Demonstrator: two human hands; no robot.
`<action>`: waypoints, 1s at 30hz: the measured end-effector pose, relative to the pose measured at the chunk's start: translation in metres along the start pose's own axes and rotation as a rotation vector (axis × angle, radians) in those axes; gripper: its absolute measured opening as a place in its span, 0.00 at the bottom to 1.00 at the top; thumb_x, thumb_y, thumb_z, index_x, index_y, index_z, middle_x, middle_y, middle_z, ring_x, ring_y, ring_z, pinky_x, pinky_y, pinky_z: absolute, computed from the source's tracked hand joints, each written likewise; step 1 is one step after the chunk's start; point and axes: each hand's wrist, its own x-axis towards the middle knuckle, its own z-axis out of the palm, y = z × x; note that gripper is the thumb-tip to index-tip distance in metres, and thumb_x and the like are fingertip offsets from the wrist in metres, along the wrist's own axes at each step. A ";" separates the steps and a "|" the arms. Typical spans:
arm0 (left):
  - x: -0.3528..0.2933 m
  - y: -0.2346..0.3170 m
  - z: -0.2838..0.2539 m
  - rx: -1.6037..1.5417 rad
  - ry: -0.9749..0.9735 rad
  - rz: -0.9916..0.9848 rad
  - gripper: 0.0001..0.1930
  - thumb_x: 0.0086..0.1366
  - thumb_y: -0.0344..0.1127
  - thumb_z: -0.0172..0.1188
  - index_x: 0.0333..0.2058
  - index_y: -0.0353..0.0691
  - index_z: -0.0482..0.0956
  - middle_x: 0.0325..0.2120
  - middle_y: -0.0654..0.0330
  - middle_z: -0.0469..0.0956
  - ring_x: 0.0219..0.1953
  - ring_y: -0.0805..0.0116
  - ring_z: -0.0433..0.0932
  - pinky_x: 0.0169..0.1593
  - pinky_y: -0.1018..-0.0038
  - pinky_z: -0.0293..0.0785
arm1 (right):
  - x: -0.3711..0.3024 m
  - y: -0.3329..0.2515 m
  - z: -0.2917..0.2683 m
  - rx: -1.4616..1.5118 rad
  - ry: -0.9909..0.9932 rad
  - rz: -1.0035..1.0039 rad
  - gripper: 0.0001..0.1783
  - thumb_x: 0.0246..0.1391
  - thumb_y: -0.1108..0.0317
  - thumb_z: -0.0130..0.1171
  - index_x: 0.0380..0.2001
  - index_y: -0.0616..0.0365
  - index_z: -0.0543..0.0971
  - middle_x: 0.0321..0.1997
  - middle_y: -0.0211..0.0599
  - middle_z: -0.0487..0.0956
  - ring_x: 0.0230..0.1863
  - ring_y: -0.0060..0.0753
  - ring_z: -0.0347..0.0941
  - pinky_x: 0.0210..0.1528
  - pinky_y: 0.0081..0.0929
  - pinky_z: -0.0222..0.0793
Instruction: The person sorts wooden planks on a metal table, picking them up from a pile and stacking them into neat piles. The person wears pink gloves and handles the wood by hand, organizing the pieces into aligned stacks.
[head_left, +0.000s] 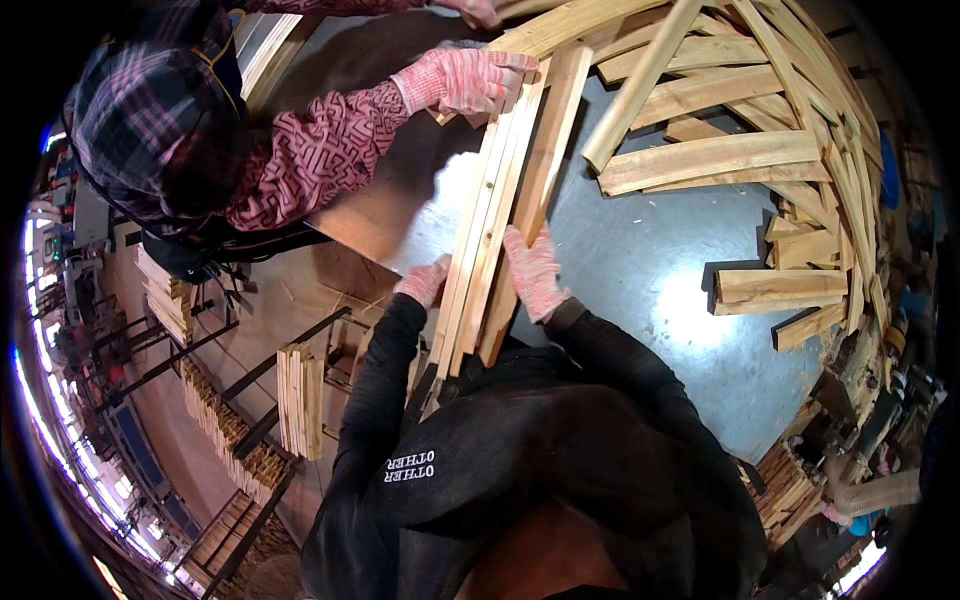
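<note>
Several long, pale wooden strips (486, 205) lie side by side in front of me, running from my body toward the far edge of the metal table. My left hand (426, 281), in a pink-and-white knit glove, grips their left side, with its fingertips partly hidden by the wood. A wider wooden board (553, 135) lies along their right side, slightly angled away at the far end. Against the right side of this bundle is my right hand (534, 272), in a matching glove, its fingers closed on the wood. A co-worker's gloved hand (470, 80) rests on the strips' far end.
The co-worker (160, 140), in a patterned sleeve and plaid head covering, stands at the left. A loose pile of boards (715, 160) covers the right far part of the metal table (640, 260). Wood stacks (300, 400) sit on black racks at lower left.
</note>
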 end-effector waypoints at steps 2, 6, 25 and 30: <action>-0.005 0.005 -0.031 -0.260 -0.041 -0.428 0.37 0.62 0.44 0.58 0.66 0.42 0.55 0.43 0.42 0.78 0.44 0.47 0.80 0.47 0.56 0.75 | 0.000 0.006 0.014 -0.213 0.058 0.083 0.25 0.63 0.67 0.54 0.61 0.62 0.65 0.53 0.49 0.74 0.52 0.42 0.73 0.52 0.33 0.70; -0.040 0.074 -0.091 -0.492 0.419 -0.432 0.57 0.49 0.62 0.68 0.69 0.40 0.48 0.61 0.37 0.62 0.62 0.40 0.63 0.60 0.54 0.65 | 0.002 -0.001 0.043 -0.089 0.097 0.248 0.27 0.59 0.64 0.59 0.58 0.63 0.66 0.47 0.48 0.77 0.50 0.42 0.74 0.50 0.35 0.71; -0.030 -0.092 -0.129 0.263 0.719 -0.544 0.42 0.53 0.53 0.65 0.60 0.33 0.62 0.45 0.40 0.76 0.40 0.38 0.77 0.45 0.52 0.74 | 0.010 -0.057 -0.209 -0.332 0.834 0.125 0.27 0.56 0.63 0.62 0.56 0.60 0.69 0.36 0.33 0.77 0.34 0.29 0.72 0.37 0.28 0.71; 0.025 0.102 -0.181 -0.725 0.581 0.266 0.39 0.54 0.43 0.66 0.59 0.23 0.63 0.53 0.36 0.71 0.56 0.44 0.71 0.61 0.64 0.65 | -0.007 -0.025 -0.190 0.051 0.967 0.014 0.27 0.58 0.64 0.61 0.58 0.60 0.66 0.38 0.31 0.76 0.37 0.28 0.72 0.38 0.27 0.71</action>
